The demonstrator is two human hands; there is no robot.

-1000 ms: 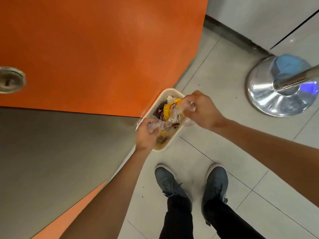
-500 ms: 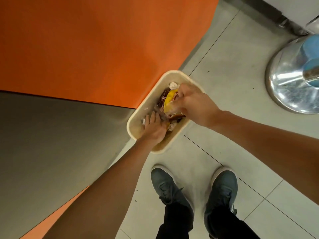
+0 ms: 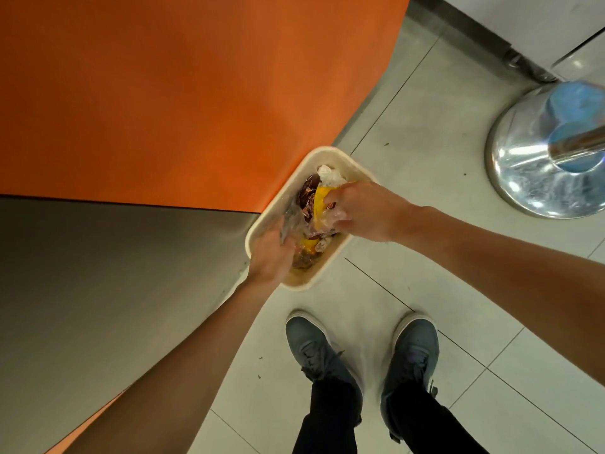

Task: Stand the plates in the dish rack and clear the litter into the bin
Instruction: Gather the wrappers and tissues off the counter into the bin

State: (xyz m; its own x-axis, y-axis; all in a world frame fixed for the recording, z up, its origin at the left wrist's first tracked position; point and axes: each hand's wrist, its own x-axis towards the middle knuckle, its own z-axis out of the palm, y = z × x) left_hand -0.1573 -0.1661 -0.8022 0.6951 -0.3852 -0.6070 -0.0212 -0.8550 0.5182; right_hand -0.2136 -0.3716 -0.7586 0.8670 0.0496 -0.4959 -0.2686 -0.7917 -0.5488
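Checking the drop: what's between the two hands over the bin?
Head view: crumpled clear plastic and a yellow wrapper span from left hand to right hand, inside the cream bin.

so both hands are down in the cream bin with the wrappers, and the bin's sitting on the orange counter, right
Not on the counter. The head view shows the cream bin standing on the tiled floor, beside the edge of the orange counter. The rest holds: the left hand and the right hand are both down in it with the wrappers.
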